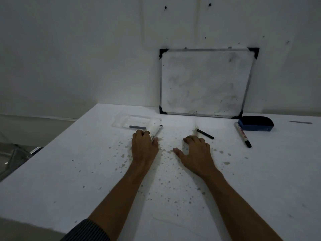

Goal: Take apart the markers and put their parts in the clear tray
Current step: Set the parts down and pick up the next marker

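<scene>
left hand (144,146) gripping a marker (156,131), right hand (196,151) spread flat on the table (69,171).

both forearms reach straight forward, palms down; the left fingers curl round the white barrel of the marker, whose dark tip points up and away toward the tray (119,121), while the right hand lies open with thumb out, holding nothing. a thin black part (205,134) lies just beyond the right fingertips, apart from them. one clear tray sits just past the left hand, with one grey part (137,127) in it. a second marker (242,134) lies well to the right, beside one blue eraser (255,123). one whiteboard (205,82) leans on the wall behind.
</scene>
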Motion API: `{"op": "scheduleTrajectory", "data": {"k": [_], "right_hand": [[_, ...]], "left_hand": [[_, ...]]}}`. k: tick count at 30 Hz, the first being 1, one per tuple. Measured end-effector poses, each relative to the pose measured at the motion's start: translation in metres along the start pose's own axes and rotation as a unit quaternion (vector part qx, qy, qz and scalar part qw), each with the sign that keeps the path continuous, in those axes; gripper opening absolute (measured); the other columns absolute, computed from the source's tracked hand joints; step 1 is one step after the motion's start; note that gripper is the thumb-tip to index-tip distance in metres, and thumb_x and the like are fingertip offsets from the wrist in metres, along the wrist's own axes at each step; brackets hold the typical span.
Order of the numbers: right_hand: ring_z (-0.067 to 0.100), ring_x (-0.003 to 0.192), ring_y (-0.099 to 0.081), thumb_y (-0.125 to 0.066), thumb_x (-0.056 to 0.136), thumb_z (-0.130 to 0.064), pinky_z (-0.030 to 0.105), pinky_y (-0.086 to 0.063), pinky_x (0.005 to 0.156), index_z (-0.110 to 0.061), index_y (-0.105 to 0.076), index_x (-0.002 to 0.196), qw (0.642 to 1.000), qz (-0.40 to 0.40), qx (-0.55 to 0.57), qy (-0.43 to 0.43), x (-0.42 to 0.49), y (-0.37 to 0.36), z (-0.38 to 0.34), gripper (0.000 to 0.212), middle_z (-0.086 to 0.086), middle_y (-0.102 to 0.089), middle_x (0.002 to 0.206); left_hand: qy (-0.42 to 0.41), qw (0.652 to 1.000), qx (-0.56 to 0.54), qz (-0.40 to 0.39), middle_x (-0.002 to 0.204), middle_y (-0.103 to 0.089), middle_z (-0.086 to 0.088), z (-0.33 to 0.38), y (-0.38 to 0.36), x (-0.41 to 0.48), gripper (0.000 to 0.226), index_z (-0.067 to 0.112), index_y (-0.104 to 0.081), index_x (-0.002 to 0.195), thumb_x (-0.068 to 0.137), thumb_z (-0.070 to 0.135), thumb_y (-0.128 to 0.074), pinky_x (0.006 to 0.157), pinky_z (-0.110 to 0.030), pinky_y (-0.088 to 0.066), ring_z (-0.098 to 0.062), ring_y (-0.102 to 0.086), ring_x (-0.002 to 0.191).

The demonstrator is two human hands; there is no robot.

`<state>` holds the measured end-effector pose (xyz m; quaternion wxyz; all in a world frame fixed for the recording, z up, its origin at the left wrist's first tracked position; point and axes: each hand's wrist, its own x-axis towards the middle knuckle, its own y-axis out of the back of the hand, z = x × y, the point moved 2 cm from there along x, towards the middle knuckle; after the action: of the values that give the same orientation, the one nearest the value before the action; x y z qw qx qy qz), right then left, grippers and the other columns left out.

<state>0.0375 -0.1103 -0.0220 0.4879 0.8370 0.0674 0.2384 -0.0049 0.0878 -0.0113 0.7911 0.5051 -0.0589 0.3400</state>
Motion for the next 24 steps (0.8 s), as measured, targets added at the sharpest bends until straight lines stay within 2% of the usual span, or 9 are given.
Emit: {"op": "scheduleTrajectory", "data": {"k": [2,4,8,10,12,15,18,22,24], "right_hand": [[0.024,0.127,-0.049,-0.059,0.090,-0.062,0.039,-0.035,0.107,-0.016,-0.060,0.135,1.000,-0.004,0.028,-0.009,-0.002,0.004,-0.001,0.064,0.001,-0.057,0.139],[0.022,0.123,-0.054,-0.065,0.092,-0.049,0.036,-0.040,0.106,-0.016,-0.062,0.131,0.994,0.005,0.105,-0.029,-0.005,0.009,-0.003,0.051,0.004,-0.060,0.134],[0.011,0.114,-0.062,-0.064,0.098,-0.031,0.021,-0.048,0.092,-0.018,-0.064,0.130,0.951,0.008,0.287,-0.113,-0.017,0.034,0.009,0.035,-0.001,-0.066,0.127],[0.010,0.110,-0.066,-0.062,0.099,-0.030,0.025,-0.054,0.092,-0.021,-0.066,0.129,0.934,-0.022,0.330,-0.139,-0.022,0.051,0.026,0.031,-0.003,-0.069,0.125],[0.012,0.098,-0.073,-0.061,0.100,-0.025,0.034,-0.058,0.093,-0.019,-0.069,0.124,0.920,-0.014,0.355,-0.163,-0.029,0.071,0.045,0.026,0.000,-0.073,0.117],[0.011,0.086,-0.074,-0.062,0.098,-0.018,0.036,-0.061,0.088,-0.018,-0.073,0.114,0.923,0.088,0.316,-0.201,-0.041,0.096,0.074,0.019,-0.002,-0.076,0.100],[0.014,0.093,-0.070,-0.064,0.096,-0.014,0.026,-0.054,0.089,-0.018,-0.073,0.112,0.925,0.171,0.245,-0.236,-0.044,0.111,0.100,0.018,0.001,-0.075,0.103],[0.024,0.102,-0.065,-0.067,0.094,-0.016,0.028,-0.051,0.088,-0.009,-0.067,0.123,0.940,0.186,0.131,-0.253,-0.028,0.113,0.128,0.030,0.012,-0.064,0.119],[0.031,0.112,-0.061,-0.070,0.092,-0.021,0.035,-0.051,0.095,-0.004,-0.063,0.130,0.946,0.168,0.073,-0.267,-0.019,0.108,0.138,0.043,0.018,-0.058,0.127]], "left_hand": [[-0.019,1.000,0.009,0.001,0.112,-0.065,-0.020,0.004,0.003,-0.006,0.039,0.000,-0.071,0.114,0.090,0.029,-0.076,0.087,-0.044,-0.054,-0.035,-0.060,0.105],[-0.047,0.999,-0.010,0.007,0.117,-0.065,-0.020,0.012,0.006,-0.011,0.039,0.001,-0.070,0.119,0.090,0.027,-0.076,0.092,-0.044,-0.055,-0.035,-0.061,0.110],[-0.139,0.986,-0.086,-0.019,0.116,-0.066,-0.010,0.039,0.003,-0.023,0.028,0.007,-0.071,0.117,0.093,0.022,-0.072,0.094,-0.039,-0.054,-0.026,-0.061,0.109],[-0.167,0.976,-0.123,-0.063,0.114,-0.065,-0.004,0.058,-0.006,-0.028,0.025,0.012,-0.071,0.116,0.095,0.025,-0.068,0.091,-0.034,-0.053,-0.022,-0.062,0.106],[-0.193,0.965,-0.139,-0.110,0.115,-0.064,-0.002,0.080,-0.019,-0.033,0.026,0.015,-0.069,0.117,0.097,0.031,-0.065,0.094,-0.033,-0.050,-0.020,-0.061,0.108],[-0.229,0.940,-0.160,-0.197,0.126,-0.063,0.004,0.115,-0.040,-0.047,0.041,0.024,-0.066,0.124,0.095,0.053,-0.061,0.104,-0.032,-0.043,-0.015,-0.057,0.118],[-0.315,0.915,-0.095,-0.234,0.147,-0.055,0.009,0.135,-0.057,-0.061,0.062,0.028,-0.059,0.139,0.094,0.069,-0.049,0.115,-0.031,-0.027,-0.012,-0.047,0.136],[-0.348,0.902,-0.058,-0.248,0.165,-0.037,0.010,0.129,-0.065,-0.063,0.069,0.031,-0.045,0.153,0.097,0.071,-0.038,0.125,-0.034,-0.012,-0.010,-0.028,0.153],[-0.346,0.900,-0.058,-0.259,0.166,-0.035,0.010,0.128,-0.066,-0.062,0.070,0.031,-0.043,0.155,0.098,0.071,-0.036,0.126,-0.034,-0.010,-0.009,-0.025,0.154]]}}
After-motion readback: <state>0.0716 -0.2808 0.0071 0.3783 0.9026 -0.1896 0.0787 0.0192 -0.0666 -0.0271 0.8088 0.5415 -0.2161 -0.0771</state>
